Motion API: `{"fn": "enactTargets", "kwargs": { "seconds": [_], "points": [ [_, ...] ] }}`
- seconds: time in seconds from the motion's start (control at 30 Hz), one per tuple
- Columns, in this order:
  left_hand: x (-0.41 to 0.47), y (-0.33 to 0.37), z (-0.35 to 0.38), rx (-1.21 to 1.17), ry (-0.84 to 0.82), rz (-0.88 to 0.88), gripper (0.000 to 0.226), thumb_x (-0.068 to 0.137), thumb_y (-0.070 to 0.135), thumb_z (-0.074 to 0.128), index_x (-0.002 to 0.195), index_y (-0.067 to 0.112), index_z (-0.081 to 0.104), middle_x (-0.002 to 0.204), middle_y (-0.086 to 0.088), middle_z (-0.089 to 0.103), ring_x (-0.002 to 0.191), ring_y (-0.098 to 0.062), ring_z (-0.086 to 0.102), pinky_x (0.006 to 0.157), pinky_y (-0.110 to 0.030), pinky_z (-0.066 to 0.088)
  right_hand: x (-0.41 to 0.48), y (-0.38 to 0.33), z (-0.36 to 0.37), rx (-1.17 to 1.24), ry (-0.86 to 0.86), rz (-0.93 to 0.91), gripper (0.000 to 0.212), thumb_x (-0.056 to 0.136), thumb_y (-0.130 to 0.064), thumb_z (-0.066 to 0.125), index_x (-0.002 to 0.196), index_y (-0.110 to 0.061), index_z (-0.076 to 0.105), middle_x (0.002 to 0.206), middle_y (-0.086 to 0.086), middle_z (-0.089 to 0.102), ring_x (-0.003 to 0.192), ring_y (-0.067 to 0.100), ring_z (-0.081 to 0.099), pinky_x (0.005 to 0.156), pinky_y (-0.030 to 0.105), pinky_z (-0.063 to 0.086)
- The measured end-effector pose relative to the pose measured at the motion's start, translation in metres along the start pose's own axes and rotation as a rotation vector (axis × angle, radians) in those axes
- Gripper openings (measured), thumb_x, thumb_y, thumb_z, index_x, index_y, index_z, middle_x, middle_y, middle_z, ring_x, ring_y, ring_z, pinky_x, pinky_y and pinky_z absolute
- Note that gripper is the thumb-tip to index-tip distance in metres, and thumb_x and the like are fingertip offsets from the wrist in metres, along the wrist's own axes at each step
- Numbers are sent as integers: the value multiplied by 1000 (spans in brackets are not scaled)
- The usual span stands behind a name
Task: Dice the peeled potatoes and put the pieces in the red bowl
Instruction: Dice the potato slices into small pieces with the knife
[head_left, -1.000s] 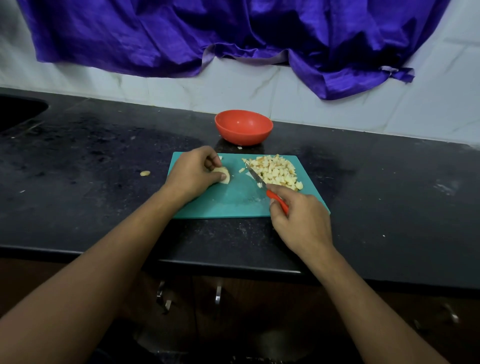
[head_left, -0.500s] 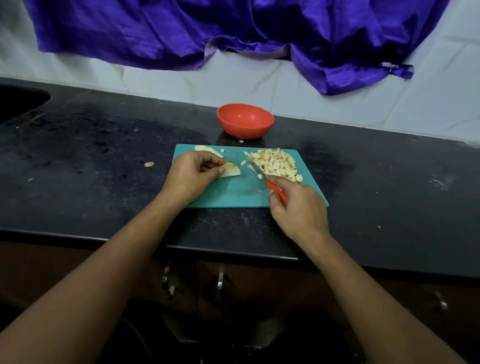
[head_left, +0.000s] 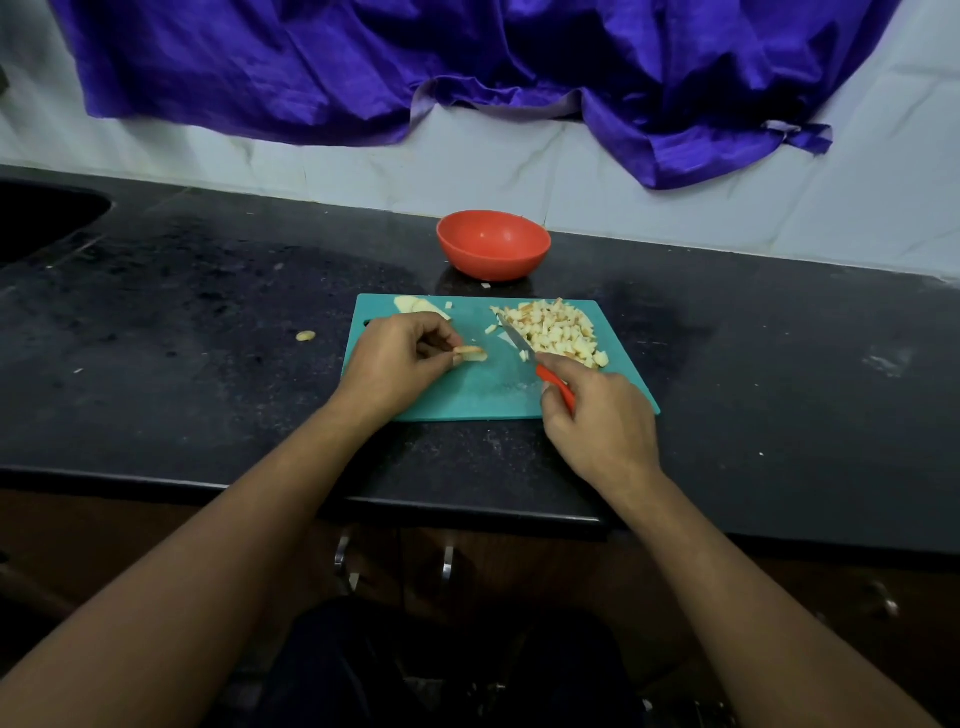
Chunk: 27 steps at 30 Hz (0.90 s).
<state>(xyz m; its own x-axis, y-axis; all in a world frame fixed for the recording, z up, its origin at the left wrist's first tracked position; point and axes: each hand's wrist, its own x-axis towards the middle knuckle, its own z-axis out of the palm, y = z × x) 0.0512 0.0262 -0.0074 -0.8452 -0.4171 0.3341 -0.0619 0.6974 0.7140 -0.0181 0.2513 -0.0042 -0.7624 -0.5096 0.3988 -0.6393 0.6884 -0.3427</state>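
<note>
A: Where are the 2 hands?

B: Both are over the teal cutting board (head_left: 467, 397). The left hand (head_left: 395, 358) pinches a thin potato slice (head_left: 471, 353) between thumb and fingertips, near the board's middle. I cannot tell whether the slice touches the board.

A: And the other one?

B: The right hand (head_left: 597, 410) has its fingers curled round the red handle of a knife (head_left: 524, 349). The blade points away and to the left, with its tip at the left edge of the diced potato pile (head_left: 558, 332).

A: So the pieces are on the board?

B: Yes, heaped on its far right part. A few loose cubes lie just left of the blade. More uncut potato slices (head_left: 415, 305) lie at the far left corner of the board.

A: Where is the red bowl (head_left: 493, 244)?

B: Upright on the black counter (head_left: 182, 322), just beyond the board's far edge and not touching it. 1 small white bit (head_left: 485, 285) lies at its foot.

A: Anything else around?

B: 1 stray potato piece (head_left: 305, 336) lies on the counter left of the board. A purple cloth (head_left: 467, 52) hangs over the white wall (head_left: 675, 213) behind, and a dark sink (head_left: 41, 218) shows at the far left.
</note>
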Motion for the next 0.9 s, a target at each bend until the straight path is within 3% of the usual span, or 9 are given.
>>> {"fn": "enactTargets", "kwargs": {
  "seconds": [0.17,0.33,0.43,0.53,0.63,0.77,0.9],
  "points": [
    [1,0,0,74,-68,41,13,79,31,87,83,37,77,84,17,73,81,-1,66,80,-36,58,0,0,0,-11,-6,0,40,100,-36,54,140,-38,60,74,-11,58,61,7,50,55,26,36],
    [2,-1,2,117,-119,67,32,74,65,76,85,36,77,87,14,71,84,-5,64,75,-37,57,0,-1,-1,-5,-7,1,41,101,-36,53,141,-38,59,73,-12,57,60,6,50,57,27,38],
    [2,-1,3,192,-108,99,29,82,54,78,98,31,76,95,17,66,89,-7,61,78,-34,54,0,-1,0,-5,-6,-5,41,101,-37,53,141,-38,59,75,-11,60,60,7,51,57,27,40],
    [4,-3,6,250,-90,109,42,82,55,77,112,27,73,105,11,61,94,-8,58,85,-34,52,-1,-2,0,-1,-6,-10,41,100,-37,54,141,-39,59,72,-11,57,60,7,50,58,28,40],
    [5,-4,6,237,-107,107,37,82,55,77,107,27,75,101,11,63,91,-7,59,84,-35,53,-3,-4,0,10,-20,-37,40,100,-37,53,140,-40,59,66,-14,53,57,6,49,57,28,40],
    [3,-3,6,190,-71,116,24,82,48,81,96,29,77,92,16,66,83,0,59,71,-25,46,-4,-16,6,82,-32,-35,40,100,-38,53,139,-42,60,80,-11,68,56,3,48,56,25,38],
    [1,0,4,166,-63,117,13,82,40,84,86,30,79,84,18,65,77,0,58,70,-28,49,-3,-32,13,65,-42,-27,40,100,-35,52,139,-39,61,86,-8,71,60,5,47,62,28,39]
  ]
}}
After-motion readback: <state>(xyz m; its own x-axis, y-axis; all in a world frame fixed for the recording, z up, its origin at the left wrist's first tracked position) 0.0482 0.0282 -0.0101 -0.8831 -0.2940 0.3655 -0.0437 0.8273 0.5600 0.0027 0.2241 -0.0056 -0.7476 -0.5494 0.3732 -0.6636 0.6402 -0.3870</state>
